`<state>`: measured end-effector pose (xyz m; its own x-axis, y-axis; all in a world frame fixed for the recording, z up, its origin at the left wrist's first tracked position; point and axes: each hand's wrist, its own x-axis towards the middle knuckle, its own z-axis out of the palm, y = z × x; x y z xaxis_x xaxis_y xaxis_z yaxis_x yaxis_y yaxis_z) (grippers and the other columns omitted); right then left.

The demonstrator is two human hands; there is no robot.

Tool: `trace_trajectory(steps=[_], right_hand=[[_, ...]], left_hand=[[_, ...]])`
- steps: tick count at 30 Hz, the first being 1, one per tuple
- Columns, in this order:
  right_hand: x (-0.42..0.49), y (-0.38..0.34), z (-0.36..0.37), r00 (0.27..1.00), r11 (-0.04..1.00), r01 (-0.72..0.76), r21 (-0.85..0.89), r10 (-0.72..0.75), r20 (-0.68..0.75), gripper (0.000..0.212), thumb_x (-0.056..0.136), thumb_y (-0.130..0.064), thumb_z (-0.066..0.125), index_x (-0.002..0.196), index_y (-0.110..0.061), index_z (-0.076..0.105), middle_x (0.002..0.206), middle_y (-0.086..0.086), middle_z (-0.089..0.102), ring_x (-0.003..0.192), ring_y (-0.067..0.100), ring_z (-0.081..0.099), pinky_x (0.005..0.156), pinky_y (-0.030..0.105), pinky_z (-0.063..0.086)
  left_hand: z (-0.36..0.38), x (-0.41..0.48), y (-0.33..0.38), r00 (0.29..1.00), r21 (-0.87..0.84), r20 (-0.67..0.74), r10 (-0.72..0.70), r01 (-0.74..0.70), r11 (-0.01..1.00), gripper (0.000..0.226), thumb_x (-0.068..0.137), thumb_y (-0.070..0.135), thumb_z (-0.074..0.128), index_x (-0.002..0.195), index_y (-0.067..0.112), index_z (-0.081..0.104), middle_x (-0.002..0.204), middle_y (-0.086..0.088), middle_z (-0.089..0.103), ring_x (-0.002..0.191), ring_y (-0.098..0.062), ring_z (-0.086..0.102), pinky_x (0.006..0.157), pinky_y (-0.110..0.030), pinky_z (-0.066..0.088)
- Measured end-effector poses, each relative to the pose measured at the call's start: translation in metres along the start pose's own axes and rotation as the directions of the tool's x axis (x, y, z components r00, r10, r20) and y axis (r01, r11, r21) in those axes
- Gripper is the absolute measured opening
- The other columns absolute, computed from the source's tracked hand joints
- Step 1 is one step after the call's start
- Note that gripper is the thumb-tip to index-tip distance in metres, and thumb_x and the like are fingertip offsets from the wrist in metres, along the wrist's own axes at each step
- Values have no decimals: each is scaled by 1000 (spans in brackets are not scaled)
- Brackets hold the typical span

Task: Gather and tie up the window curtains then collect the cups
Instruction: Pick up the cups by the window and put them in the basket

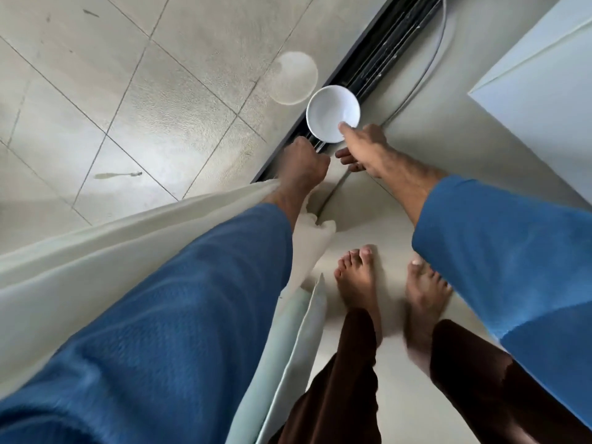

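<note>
A cream curtain (96, 251) hangs along the left side, beside the black sliding-door track (378, 59). My left hand (302, 165) is clenched in a fist on the curtain's edge, holding it gathered near the track. A small white bowl-like cup (331, 112) is above the track. My right hand (360, 145) pinches its near rim, thumb on the inside of the rim, other fingers underneath. Both forearms wear blue sleeves.
My bare feet (362, 283) stand on the pale indoor floor right of the curtain. Grey tiled floor (128, 91) lies beyond the track, with a round mark (293, 78) on it. A white panel (544, 75) stands at the upper right. A thin cable (429, 68) runs by the track.
</note>
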<state>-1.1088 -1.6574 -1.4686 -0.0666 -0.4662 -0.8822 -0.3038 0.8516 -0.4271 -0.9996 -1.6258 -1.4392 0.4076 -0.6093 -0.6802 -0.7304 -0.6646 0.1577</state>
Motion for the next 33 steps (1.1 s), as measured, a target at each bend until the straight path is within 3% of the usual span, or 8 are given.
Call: trace_trajectory(steps=[5, 9, 13, 15, 17, 21, 26, 33], right_hand=[[12, -3, 6, 998, 998, -2, -57, -1, -60, 37, 94, -11, 41, 122, 4, 59, 76, 13, 74, 47, 14, 60, 38, 17, 40], [-22, 5, -12, 998, 997, -21, -71, 16, -67, 37, 93, -11, 41, 118, 5, 62, 70, 8, 74, 42, 9, 60, 36, 15, 40], [-87, 24, -42, 996, 997, -66, -46, 63, -64, 31, 91, -14, 45, 99, 2, 70, 75, 12, 76, 52, 17, 64, 39, 19, 42], [-129, 31, -62, 994, 995, -89, -37, 86, -74, 32, 90, -15, 46, 94, 3, 71, 72, 12, 76, 52, 19, 63, 37, 19, 42], [-174, 38, -84, 988, 992, -120, -31, 116, -103, 33, 90, -17, 47, 84, 2, 73, 67, 9, 74, 50, 19, 65, 37, 20, 44], [-277, 43, -124, 973, 987, -153, 52, 159, -165, 30, 94, -16, 49, 77, -4, 70, 73, 13, 76, 50, 18, 67, 39, 20, 43], [-393, 44, -163, 970, 980, -134, 146, 161, -184, 30, 92, -19, 49, 68, -6, 63, 68, 8, 75, 47, 22, 60, 41, 23, 42], [-515, 81, -185, 973, 964, -37, 262, 95, -211, 29, 95, -21, 50, 78, -6, 68, 60, 6, 72, 39, 12, 55, 35, 20, 36]], left_hand=[[-2, 3, -11, 1000, 10, -6, 15, -15, 1000, 33, 80, 14, 52, 110, 7, 63, 119, -13, 64, 108, -34, 62, 82, -36, 48], [-14, -34, -12, 999, 2, 36, 12, -12, 1000, 28, 81, 13, 52, 107, 8, 64, 117, -13, 63, 105, -33, 60, 80, -35, 45], [-27, -94, -13, 993, 7, 112, 18, -19, 1000, 18, 86, 6, 52, 72, 18, 49, 96, -8, 57, 89, -25, 51, 93, -41, 48], [-36, -132, -11, 991, -10, 132, 30, -29, 1000, 6, 90, 13, 53, 90, 11, 59, 104, -12, 61, 99, -29, 57, 94, -41, 47], [-45, -172, -4, 989, -15, 146, 31, -29, 999, 24, 90, 16, 53, 111, 7, 61, 116, -14, 63, 113, -32, 57, 96, -39, 45], [-76, -268, 13, 977, -29, 207, 54, -49, 998, 27, 92, 18, 54, 116, 7, 58, 122, -14, 60, 120, -32, 52, 99, -38, 40], [-116, -379, 28, 976, -116, 218, 14, 11, 993, 32, 83, 34, 51, 100, 10, 65, 104, -14, 70, 98, -33, 65, 86, -43, 55], [-136, -490, 8, 929, -135, 341, 145, -104, 985, 25, 68, 24, 53, 86, 14, 68, 80, -6, 72, 77, -27, 69, 69, -38, 60]])
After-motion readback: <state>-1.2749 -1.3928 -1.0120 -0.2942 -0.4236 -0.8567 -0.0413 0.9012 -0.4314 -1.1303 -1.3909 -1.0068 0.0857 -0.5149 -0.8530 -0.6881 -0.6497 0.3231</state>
